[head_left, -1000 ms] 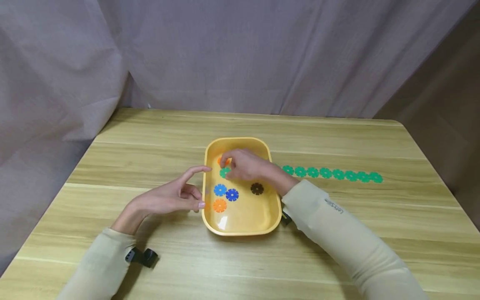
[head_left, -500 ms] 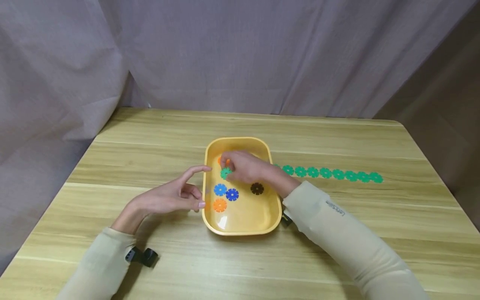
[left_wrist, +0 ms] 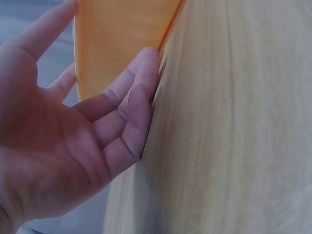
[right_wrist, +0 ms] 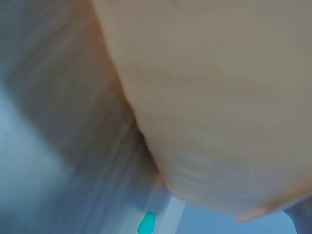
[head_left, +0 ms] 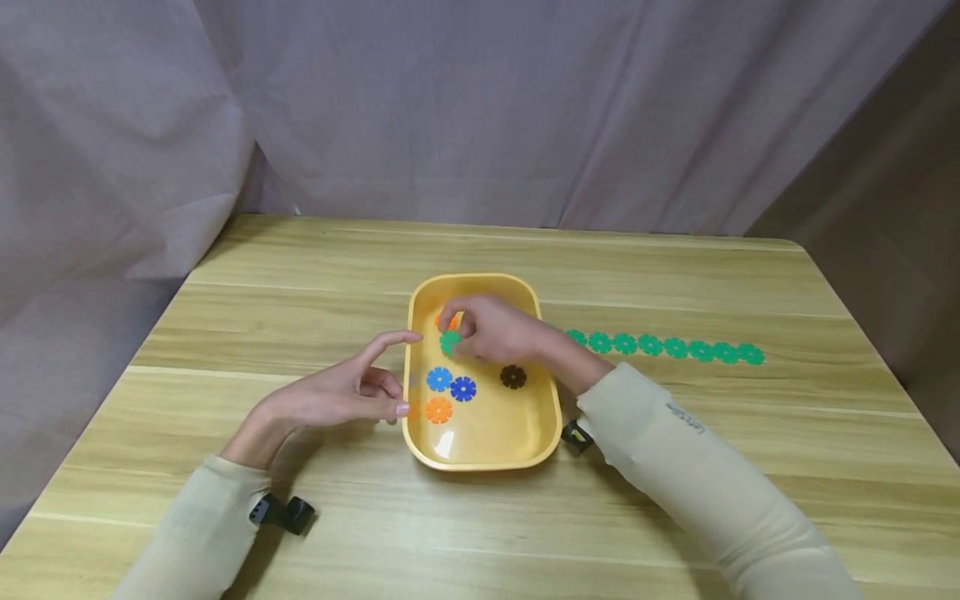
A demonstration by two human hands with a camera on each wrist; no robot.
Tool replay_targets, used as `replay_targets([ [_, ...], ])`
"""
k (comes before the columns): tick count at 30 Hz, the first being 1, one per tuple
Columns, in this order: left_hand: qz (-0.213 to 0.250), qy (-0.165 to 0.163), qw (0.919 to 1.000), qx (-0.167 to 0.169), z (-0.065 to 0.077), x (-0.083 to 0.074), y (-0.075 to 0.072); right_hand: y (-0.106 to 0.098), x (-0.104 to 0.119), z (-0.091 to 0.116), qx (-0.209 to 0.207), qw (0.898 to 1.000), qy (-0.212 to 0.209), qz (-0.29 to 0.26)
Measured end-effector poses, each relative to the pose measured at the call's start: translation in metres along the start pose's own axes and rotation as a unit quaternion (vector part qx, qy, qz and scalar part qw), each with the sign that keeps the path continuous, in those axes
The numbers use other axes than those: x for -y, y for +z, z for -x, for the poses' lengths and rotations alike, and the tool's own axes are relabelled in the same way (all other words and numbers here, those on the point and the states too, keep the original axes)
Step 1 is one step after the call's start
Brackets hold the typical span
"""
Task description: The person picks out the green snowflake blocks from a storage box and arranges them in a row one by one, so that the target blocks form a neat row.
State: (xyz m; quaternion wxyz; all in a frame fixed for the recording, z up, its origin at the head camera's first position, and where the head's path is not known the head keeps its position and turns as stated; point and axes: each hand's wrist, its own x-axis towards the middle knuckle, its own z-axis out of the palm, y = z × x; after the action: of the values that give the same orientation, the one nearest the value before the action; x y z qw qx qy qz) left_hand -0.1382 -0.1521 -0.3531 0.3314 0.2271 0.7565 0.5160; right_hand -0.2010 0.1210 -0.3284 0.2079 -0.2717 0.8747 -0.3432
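Observation:
A yellow plastic tray [head_left: 483, 467] stands on the wooden table with several toothed plastic discs in it. My right hand [head_left: 495, 331] reaches over its right wall and pinches a green disc [head_left: 450, 342] between thumb and index finger. An orange disc [head_left: 446, 320] lies partly hidden behind those fingers. My left hand [head_left: 337, 392] is at the left wall, its index finger and thumb spread and touching the rim. In the left wrist view the remaining fingers of that left hand [left_wrist: 63, 141] rest bent against the tray's outer wall [left_wrist: 117, 44].
Inside the tray lie a light blue disc [head_left: 439, 379], a dark blue disc [head_left: 462, 389], a second orange disc [head_left: 438, 410] and a dark brown disc [head_left: 513, 377]. A row of green discs [head_left: 649, 345] extends rightward across the table. Grey curtain [head_left: 420, 117] hangs behind.
The right hand and sleeve have shifted slightly right, and the green disc at its fingertips has risen a little. The left hand stays at the tray's rim.

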Motion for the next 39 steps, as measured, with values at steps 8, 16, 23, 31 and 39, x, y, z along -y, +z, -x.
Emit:
replay_targets([
  [8,0.003,0.004,1.0000,0.004,0.001,0.001,-0.001,-0.008,0.007,0.008,-0.032,0.997,-0.014,-0.075],
  [16,0.007,0.006,0.9999,0.006,0.001,0.002,-0.001,-0.019,0.011,0.021,-0.053,0.995,-0.007,-0.090],
  [23,0.006,0.000,1.0000,0.003,0.002,0.002,-0.002,-0.026,0.011,0.036,-0.077,0.990,-0.016,-0.119],
  [31,0.010,0.001,0.9999,0.001,0.003,0.003,-0.002,-0.031,0.002,0.057,-0.113,0.981,-0.015,-0.159],
  [39,0.015,0.000,0.9999,0.000,0.004,0.004,-0.002,-0.032,-0.019,0.078,-0.130,0.972,0.028,-0.194],
])
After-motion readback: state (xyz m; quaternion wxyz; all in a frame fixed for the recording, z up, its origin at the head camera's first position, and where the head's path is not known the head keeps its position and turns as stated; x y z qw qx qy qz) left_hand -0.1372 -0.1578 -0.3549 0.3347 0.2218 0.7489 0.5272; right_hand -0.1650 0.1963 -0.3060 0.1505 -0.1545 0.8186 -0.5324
